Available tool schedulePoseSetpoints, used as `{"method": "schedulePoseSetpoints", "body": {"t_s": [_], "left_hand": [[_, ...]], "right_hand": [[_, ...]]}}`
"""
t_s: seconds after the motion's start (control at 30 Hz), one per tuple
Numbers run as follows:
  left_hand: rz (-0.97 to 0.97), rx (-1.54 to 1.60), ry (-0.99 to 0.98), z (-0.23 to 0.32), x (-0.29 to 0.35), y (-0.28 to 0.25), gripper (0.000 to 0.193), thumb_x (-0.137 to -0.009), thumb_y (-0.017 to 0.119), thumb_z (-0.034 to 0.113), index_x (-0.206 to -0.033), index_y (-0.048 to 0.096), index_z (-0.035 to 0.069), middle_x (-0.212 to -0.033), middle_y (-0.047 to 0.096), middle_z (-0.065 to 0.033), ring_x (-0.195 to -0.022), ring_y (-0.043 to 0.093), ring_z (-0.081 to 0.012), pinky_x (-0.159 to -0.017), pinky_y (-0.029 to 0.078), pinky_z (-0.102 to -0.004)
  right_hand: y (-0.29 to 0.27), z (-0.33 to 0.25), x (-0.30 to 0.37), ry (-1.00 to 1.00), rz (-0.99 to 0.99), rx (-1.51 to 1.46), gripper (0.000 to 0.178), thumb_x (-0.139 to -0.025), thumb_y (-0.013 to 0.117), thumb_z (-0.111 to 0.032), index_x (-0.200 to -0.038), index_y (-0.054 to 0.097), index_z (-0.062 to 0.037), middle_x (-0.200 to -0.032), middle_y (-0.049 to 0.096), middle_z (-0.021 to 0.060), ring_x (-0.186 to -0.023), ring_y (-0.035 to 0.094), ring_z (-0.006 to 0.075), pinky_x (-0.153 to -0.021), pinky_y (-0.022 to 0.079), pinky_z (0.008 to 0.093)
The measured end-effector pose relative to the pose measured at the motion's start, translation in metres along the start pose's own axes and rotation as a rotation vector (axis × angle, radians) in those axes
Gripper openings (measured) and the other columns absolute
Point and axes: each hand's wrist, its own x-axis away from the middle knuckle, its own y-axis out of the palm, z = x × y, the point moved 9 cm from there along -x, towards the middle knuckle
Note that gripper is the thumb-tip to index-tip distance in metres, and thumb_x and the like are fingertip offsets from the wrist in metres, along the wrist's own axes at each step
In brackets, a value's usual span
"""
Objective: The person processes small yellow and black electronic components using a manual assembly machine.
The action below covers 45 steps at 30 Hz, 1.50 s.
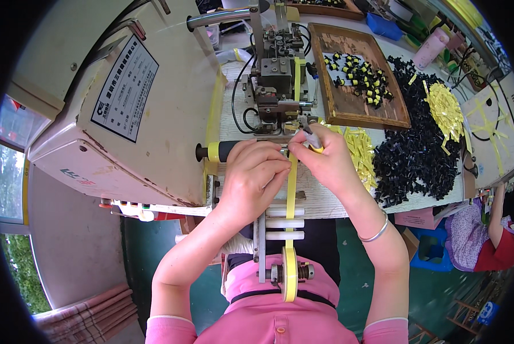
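My left hand [254,178] is closed at the front of a metal bench machine [277,74], its fingertips meeting near the tape path; what they pinch is hidden. Beside its knuckles, a dark cylinder with a yellow band [222,151] juts from the large beige housing. My right hand [328,157] closes around a slim pale tool with a yellow part [314,141], whose kind I cannot make out. Its fingertips almost touch the left ones. Yellow tape [291,195] runs from a reel [290,275] in front of my body, past white rollers [284,223], up to my fingers.
Right of the machine sits a wooden tray [340,112] with small black-and-yellow parts. Beyond it spread a heap of small black pieces [415,155] and piles of yellow strips [445,112]. The beige housing [148,114] fills the left. Another person [481,235] is at the far right.
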Motion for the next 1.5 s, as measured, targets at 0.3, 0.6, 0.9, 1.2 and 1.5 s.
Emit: {"method": "schedulePoseSetpoints", "body": {"t_s": [0.3, 0.6, 0.9, 1.2, 1.5], "left_hand": [[0.000, -0.010, 0.007, -0.002, 0.003, -0.001, 0.016, -0.068, 0.073, 0.002, -0.081, 0.065, 0.005, -0.090, 0.064, -0.0065, -0.095, 0.062, -0.0266, -0.087, 0.042, -0.0422], [-0.020, 0.039, -0.017, -0.003, 0.000, -0.002, 0.016, -0.069, 0.072, 0.001, -0.082, 0.064, 0.004, -0.090, 0.064, -0.0067, -0.093, 0.061, -0.0263, -0.085, 0.042, -0.0410], [-0.119, 0.113, -0.213, -0.019, -0.012, 0.001, 0.007, -0.074, 0.071, 0.003, -0.078, 0.065, 0.004, -0.084, 0.066, -0.0057, -0.087, 0.062, -0.0230, -0.082, 0.042, -0.0349], [-0.080, 0.039, -0.136, -0.008, -0.015, -0.001, 0.009, -0.073, 0.070, 0.004, -0.079, 0.064, 0.004, -0.082, 0.064, -0.0063, -0.082, 0.061, -0.0264, -0.076, 0.042, -0.0372], [-0.100, 0.107, -0.224, -0.018, -0.023, 0.008, 0.010, -0.071, 0.070, 0.001, -0.079, 0.065, 0.002, -0.085, 0.066, -0.0085, -0.086, 0.063, -0.0262, -0.077, 0.045, -0.0344]], "right_hand": [[-0.005, -0.050, 0.022, -0.330, 0.172, 0.517, 0.015, -0.071, 0.069, -0.004, -0.086, 0.064, -0.0038, -0.088, 0.060, 0.0095, -0.076, 0.063, 0.0288, -0.063, 0.051, 0.0352], [0.003, -0.034, 0.008, -0.518, -0.086, 0.434, 0.012, -0.076, 0.068, -0.006, -0.088, 0.064, -0.0045, -0.086, 0.061, 0.0098, -0.068, 0.063, 0.0254, -0.057, 0.049, 0.0298], [0.002, 0.020, 0.000, 0.315, -0.180, -0.082, 0.019, -0.089, 0.062, -0.020, -0.088, 0.064, -0.0007, -0.076, 0.059, 0.0068, -0.066, 0.056, 0.0154, -0.056, 0.042, 0.0267], [-0.005, -0.057, 0.018, -0.382, 0.022, 0.054, 0.005, -0.081, 0.066, -0.003, -0.083, 0.061, -0.0017, -0.078, 0.057, 0.0023, -0.070, 0.054, 0.0097, -0.062, 0.043, 0.0251], [-0.012, -0.019, 0.018, -0.039, 0.035, -0.299, 0.004, -0.084, 0.060, -0.001, -0.084, 0.056, -0.0023, -0.068, 0.053, -0.0015, -0.056, 0.045, 0.0049, -0.050, 0.035, 0.0201]]}}
